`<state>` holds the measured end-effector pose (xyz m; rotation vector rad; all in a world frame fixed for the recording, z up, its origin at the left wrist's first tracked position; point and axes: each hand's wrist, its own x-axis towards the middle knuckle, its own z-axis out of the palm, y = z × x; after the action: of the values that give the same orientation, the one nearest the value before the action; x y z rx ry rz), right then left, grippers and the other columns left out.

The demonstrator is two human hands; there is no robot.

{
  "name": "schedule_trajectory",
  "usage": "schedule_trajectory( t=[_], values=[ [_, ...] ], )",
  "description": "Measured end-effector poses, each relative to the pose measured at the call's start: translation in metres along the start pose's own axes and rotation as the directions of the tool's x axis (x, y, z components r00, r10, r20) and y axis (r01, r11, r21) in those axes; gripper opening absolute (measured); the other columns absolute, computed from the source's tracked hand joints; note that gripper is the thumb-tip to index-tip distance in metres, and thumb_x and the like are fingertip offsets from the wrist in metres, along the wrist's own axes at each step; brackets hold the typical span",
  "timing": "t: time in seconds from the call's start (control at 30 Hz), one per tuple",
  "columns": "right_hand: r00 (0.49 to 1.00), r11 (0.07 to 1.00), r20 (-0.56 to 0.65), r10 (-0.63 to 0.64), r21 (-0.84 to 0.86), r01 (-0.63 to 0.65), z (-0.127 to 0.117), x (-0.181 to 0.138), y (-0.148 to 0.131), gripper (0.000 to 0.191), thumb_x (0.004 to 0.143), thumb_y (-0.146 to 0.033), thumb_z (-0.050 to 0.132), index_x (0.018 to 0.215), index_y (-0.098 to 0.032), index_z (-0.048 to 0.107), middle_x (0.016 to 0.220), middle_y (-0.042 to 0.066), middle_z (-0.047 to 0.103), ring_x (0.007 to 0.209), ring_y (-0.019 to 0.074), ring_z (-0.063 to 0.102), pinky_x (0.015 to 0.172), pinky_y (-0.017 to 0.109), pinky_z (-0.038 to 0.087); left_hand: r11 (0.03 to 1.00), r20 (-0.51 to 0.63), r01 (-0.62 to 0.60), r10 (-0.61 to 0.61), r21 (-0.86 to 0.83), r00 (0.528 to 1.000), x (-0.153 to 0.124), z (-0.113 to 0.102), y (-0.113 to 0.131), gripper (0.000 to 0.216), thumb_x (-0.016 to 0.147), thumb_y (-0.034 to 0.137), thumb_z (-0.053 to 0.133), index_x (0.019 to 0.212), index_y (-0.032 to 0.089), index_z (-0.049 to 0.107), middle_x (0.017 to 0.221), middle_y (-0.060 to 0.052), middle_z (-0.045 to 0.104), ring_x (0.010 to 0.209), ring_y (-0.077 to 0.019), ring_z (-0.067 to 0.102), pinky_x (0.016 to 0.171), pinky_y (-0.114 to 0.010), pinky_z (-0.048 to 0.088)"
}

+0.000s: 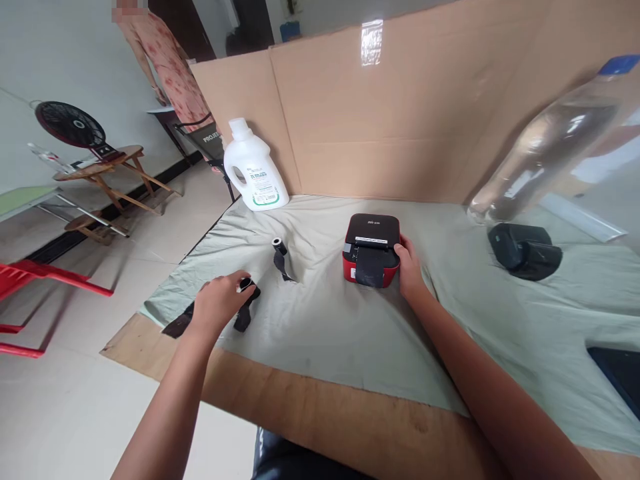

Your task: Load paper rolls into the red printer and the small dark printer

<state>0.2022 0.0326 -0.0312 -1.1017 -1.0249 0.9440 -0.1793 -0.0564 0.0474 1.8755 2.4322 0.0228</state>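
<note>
A red and black label printer (371, 250) sits on the pale green cloth (325, 320), a strip of black tape hanging out of its front. My right hand (409, 267) rests against the printer's right side, fingers curled on it. My left hand (220, 301) is closed on a small black roll (246, 285) at the cloth's left edge, with black tape trailing below it. A second black roll (280, 248) with a loose tail lies on the cloth between my left hand and the printer.
A white detergent jug (253, 170) stands at the back left against the cardboard wall (400, 113). A clear plastic bottle (550, 147) and a black device (525, 250) sit at the right. Left of the table are a fan, stools, a red chair and a standing person.
</note>
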Motion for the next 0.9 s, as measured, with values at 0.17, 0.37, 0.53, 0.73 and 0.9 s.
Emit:
schedule_trajectory(
  t=[0.17,0.37,0.53,0.73,0.9],
  values=[
    [1.000,0.996,0.005,0.025,0.082,-0.026,0.001,0.001,0.003,0.036,0.086,-0.046,0.058,0.118,-0.031,0.063,0.132,0.003,0.063,0.126,0.0278,0.055,0.110,0.051,0.043,0.999,-0.108,-0.038,0.035,-0.025,0.993,0.008,-0.014,0.010,0.059,0.084,0.060,0.058,0.135,0.029,0.058,0.114,-0.010,0.072,0.107,-0.0336,0.065,0.094,-0.043,0.046],
    [1.000,0.997,-0.005,0.005,0.081,-0.005,0.000,0.003,0.006,0.038,0.084,-0.044,0.058,0.119,-0.030,0.062,0.129,0.001,0.064,0.125,0.0252,0.056,0.111,0.047,0.043,0.983,-0.010,-0.137,0.137,-0.121,0.991,0.091,-0.017,0.071,0.053,0.091,0.045,0.053,0.137,0.018,0.057,0.122,-0.012,0.070,0.107,-0.0294,0.062,0.085,-0.039,0.049],
    [1.000,0.997,-0.005,0.001,0.082,-0.001,0.000,0.001,0.001,0.038,0.083,-0.043,0.059,0.117,-0.027,0.063,0.128,0.003,0.066,0.123,0.0247,0.057,0.109,0.045,0.044,0.974,-0.010,-0.217,0.216,-0.069,0.976,0.092,-0.014,0.057,0.038,0.084,0.037,0.056,0.115,0.020,0.072,0.110,-0.010,0.074,0.100,-0.0287,0.066,0.081,-0.035,0.049],
    [1.000,0.995,0.000,0.019,0.098,-0.018,0.000,0.002,0.001,0.040,0.082,-0.041,0.060,0.120,-0.027,0.061,0.127,0.005,0.066,0.122,0.0264,0.057,0.106,0.047,0.045,0.980,0.066,-0.195,0.197,-0.045,0.978,0.038,-0.011,0.011,0.035,0.081,0.044,0.058,0.108,0.028,0.075,0.105,-0.006,0.076,0.097,-0.0313,0.069,0.084,-0.039,0.049],
    [0.999,0.994,-0.018,0.030,0.105,-0.028,-0.001,0.005,0.006,0.037,0.081,-0.040,0.060,0.116,-0.029,0.063,0.124,0.003,0.067,0.120,0.0267,0.059,0.107,0.048,0.045,0.951,-0.160,-0.235,0.205,-0.200,0.966,0.025,-0.025,0.040,0.048,0.081,0.048,0.063,0.124,0.029,0.069,0.112,-0.009,0.074,0.110,-0.0335,0.064,0.099,-0.045,0.045]
  ],
)
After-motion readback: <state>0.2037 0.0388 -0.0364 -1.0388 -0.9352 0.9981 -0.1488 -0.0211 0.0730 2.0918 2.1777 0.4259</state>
